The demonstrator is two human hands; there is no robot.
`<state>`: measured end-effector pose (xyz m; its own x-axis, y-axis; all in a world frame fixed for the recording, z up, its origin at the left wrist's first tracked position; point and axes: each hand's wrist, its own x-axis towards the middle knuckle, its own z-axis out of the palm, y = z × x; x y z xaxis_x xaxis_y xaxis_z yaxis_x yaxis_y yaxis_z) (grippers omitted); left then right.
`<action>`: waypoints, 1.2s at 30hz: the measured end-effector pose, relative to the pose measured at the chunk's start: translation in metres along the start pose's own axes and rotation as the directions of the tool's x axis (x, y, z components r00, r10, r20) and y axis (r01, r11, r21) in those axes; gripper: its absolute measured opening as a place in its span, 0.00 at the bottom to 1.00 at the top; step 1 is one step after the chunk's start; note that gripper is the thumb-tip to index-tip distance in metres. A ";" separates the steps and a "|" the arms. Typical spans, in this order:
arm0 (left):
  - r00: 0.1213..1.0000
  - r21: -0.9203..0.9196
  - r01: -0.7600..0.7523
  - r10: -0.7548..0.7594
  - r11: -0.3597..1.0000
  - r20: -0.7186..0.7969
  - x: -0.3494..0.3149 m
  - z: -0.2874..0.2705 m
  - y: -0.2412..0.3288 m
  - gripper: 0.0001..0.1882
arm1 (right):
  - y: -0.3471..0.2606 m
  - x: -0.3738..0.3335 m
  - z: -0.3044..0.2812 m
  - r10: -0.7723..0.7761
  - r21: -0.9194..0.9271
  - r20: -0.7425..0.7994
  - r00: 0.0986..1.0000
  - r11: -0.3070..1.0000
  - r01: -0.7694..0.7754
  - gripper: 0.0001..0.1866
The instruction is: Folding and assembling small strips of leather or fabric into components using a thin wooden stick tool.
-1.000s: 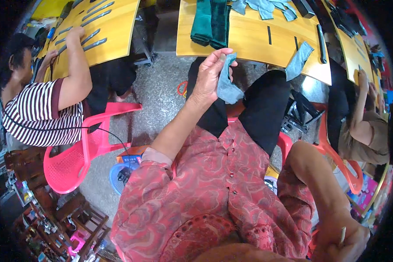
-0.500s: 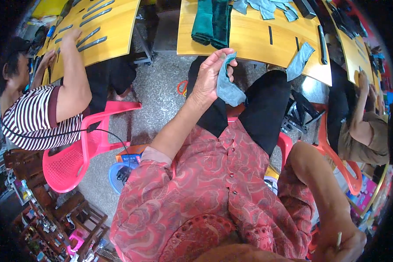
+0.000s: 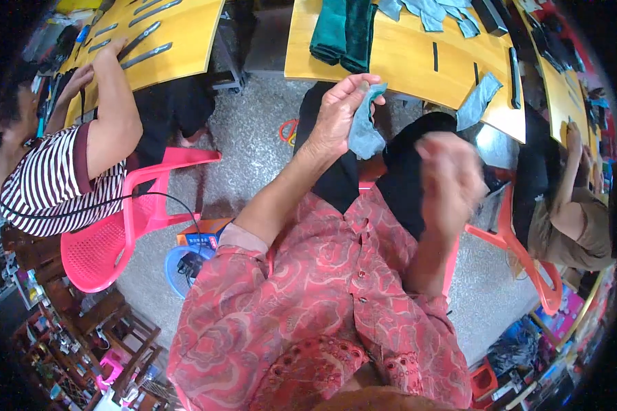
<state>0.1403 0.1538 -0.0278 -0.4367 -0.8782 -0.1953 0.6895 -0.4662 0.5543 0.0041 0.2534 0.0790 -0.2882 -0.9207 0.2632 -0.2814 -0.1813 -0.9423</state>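
My left hand [image 3: 339,118] is closed on a small curved piece of grey-green cloth [image 3: 367,139], pinching its upper end. The cloth hangs down over my lap, just off the table's near edge. My right hand [image 3: 451,179] is raised above my right thigh, apart from the cloth. It is smeared by motion, so its fingers and anything in them cannot be made out. Close to it, another grey-green cloth piece [image 3: 479,102] lies across the edge of the yellow table [image 3: 401,65].
Rolled dark green velvet [image 3: 330,33], more grey-green cloth pieces [image 3: 428,12], a black strip [image 3: 435,57] and a long black object [image 3: 514,77] lie on the table. A co-worker in stripes [image 3: 55,181] sits left by a pink chair [image 3: 92,253]; another person [image 3: 579,226] sits right.
My right hand has swung up from the lower right to above my right thigh. The left hand still grips the cloth, and the view has shifted slightly.
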 end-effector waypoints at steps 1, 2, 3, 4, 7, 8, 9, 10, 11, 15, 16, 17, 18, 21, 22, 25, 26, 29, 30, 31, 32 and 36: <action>0.999 0.070 -0.028 0.030 0.997 -0.028 0.001 0.002 0.000 0.11 | 0.015 0.001 0.007 0.217 0.029 0.053 0.975 0.975 -0.219 0.09; 0.996 0.145 -0.056 0.065 0.988 -0.054 0.002 0.005 0.000 0.11 | 0.029 0.001 0.012 0.418 0.051 0.111 0.902 0.903 -0.426 0.09; 0.997 0.144 -0.055 0.062 0.988 -0.049 0.002 0.007 0.000 0.11 | 0.041 0.001 0.014 0.440 0.092 0.138 0.887 0.886 -0.454 0.09; 0.996 0.201 -0.058 0.070 0.978 -0.054 0.002 0.010 0.000 0.11 | 0.048 0.001 0.016 0.459 0.132 0.165 0.873 0.867 -0.481 0.10; 0.994 0.278 -0.081 0.098 0.957 -0.049 0.002 0.011 -0.003 0.11 | 0.052 0.001 0.017 0.444 0.195 0.244 0.862 0.848 -0.492 0.10; 0.992 0.297 -0.101 0.117 0.950 -0.038 0.002 0.010 -0.004 0.11 | 0.053 0.001 0.017 0.453 0.213 0.299 0.840 0.826 -0.521 0.10; 0.993 0.296 -0.099 0.114 0.950 -0.035 0.002 0.009 -0.005 0.11 | 0.057 0.000 0.017 0.448 0.200 0.302 0.842 0.833 -0.515 0.10; 0.994 0.330 -0.094 0.107 0.939 -0.019 0.002 0.008 -0.006 0.11 | 0.059 0.000 0.017 0.449 0.200 0.298 0.842 0.834 -0.515 0.10; 0.995 0.363 -0.091 0.099 0.927 -0.005 0.001 0.007 -0.008 0.11 | 0.061 -0.001 0.018 0.445 0.183 0.292 0.846 0.843 -0.507 0.09; 0.993 0.421 -0.119 0.115 0.899 0.036 0.002 0.002 -0.012 0.10 | 0.067 -0.002 0.016 0.472 0.057 0.331 0.817 0.855 -0.516 0.09; 0.990 0.489 -0.136 0.131 0.861 0.044 0.002 0.001 -0.013 0.10 | 0.069 -0.002 0.017 0.474 0.053 0.332 0.816 0.854 -0.518 0.09; 0.988 0.559 -0.152 0.145 0.815 0.057 0.002 0.002 -0.013 0.10 | 0.070 -0.002 0.017 0.455 0.079 0.335 0.825 0.859 -0.506 0.09; 0.988 0.560 -0.150 0.144 0.814 0.057 0.003 0.003 -0.013 0.10 | 0.071 -0.002 0.017 0.436 0.106 0.338 0.834 0.863 -0.494 0.08; 0.990 0.567 -0.131 0.133 0.813 0.039 0.004 0.004 -0.015 0.10 | 0.069 -0.003 0.016 0.519 0.191 0.348 0.781 0.776 -0.601 0.07; 0.994 0.460 -0.093 0.111 0.883 -0.012 0.005 0.003 -0.017 0.11 | 0.070 -0.003 0.017 0.520 0.188 0.349 0.780 0.776 -0.602 0.07; 1.000 0.237 0.011 -0.009 0.971 -0.009 0.007 0.000 -0.017 0.14 | 0.073 -0.003 0.019 0.519 0.431 0.137 0.844 0.736 -0.522 0.05; 0.994 0.132 0.091 -0.099 0.987 0.052 0.007 -0.001 -0.015 0.17 | 0.073 -0.002 0.018 0.517 0.430 0.134 0.845 0.738 -0.520 0.05; 0.979 0.306 0.104 -0.152 0.946 0.136 0.000 -0.003 -0.015 0.14 | 0.071 -0.003 0.013 0.498 0.497 0.080 0.864 0.731 -0.467 0.05; 0.970 0.478 0.061 -0.165 0.876 0.179 -0.004 0.000 -0.015 0.13 | 0.072 -0.004 0.012 0.496 0.497 0.076 0.865 0.734 -0.464 0.05; 0.980 0.440 0.043 -0.123 0.897 0.156 -0.009 0.006 -0.018 0.12 | 0.073 -0.006 0.010 0.492 0.502 0.065 0.868 0.735 -0.455 0.05; 0.979 0.441 0.040 -0.123 0.897 0.160 -0.009 0.007 -0.021 0.12 | 0.075 -0.008 0.010 0.488 0.509 0.056 0.871 0.736 -0.446 0.05; 0.997 0.427 -0.009 -0.025 0.904 0.075 -0.016 0.015 -0.025 0.09 | 0.076 -0.013 0.005 0.513 0.570 0.073 0.856 0.682 -0.458 0.05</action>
<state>0.1215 0.1806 -0.0266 -0.4959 -0.8557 -0.1479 0.3812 -0.3676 0.8483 -0.0087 0.2497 0.0030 -0.3237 -0.9059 -0.2729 0.4614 0.1007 -0.8815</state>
